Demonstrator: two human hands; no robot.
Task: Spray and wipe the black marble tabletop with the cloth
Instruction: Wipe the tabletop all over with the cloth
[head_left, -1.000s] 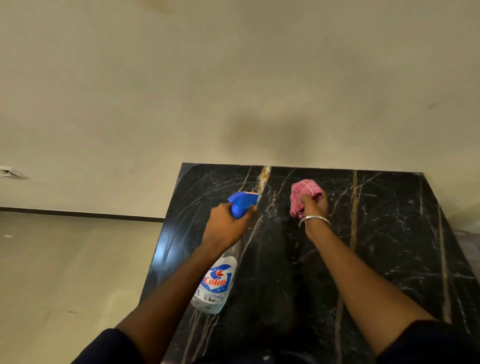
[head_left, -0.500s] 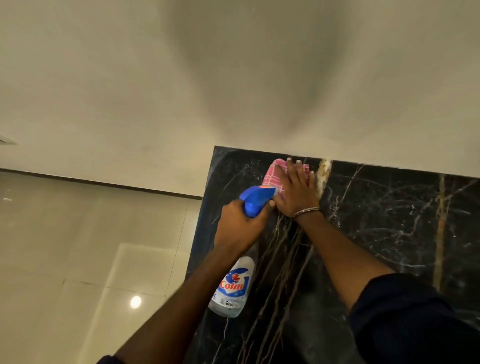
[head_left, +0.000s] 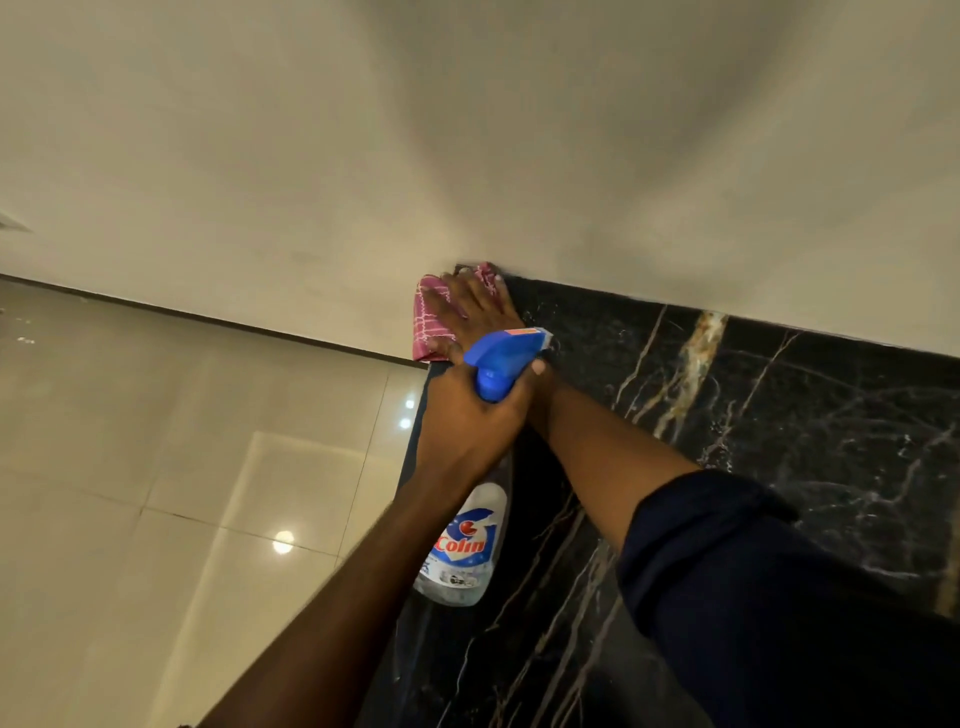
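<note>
- Head view: the right hand (head_left: 470, 306) lies flat, fingers spread, on the pink checked cloth (head_left: 430, 319). It presses the cloth onto the far left corner of the black marble tabletop (head_left: 779, 441), against the wall (head_left: 467, 130).
- At 6 o'clock from it, the left hand (head_left: 465, 421) grips the spray bottle (head_left: 465, 545) by its neck. The blue nozzle points between 1 and 2 o'clock, and the body hangs toward 6 o'clock.
- The glossy tiled floor (head_left: 156, 467) lies at 8 o'clock.

Place: probably a home interior
Floor: glossy cream tiles (head_left: 208, 493)
Backdrop: plain cream wall (head_left: 467, 130)
Furniture: black marble tabletop (head_left: 779, 415)
</note>
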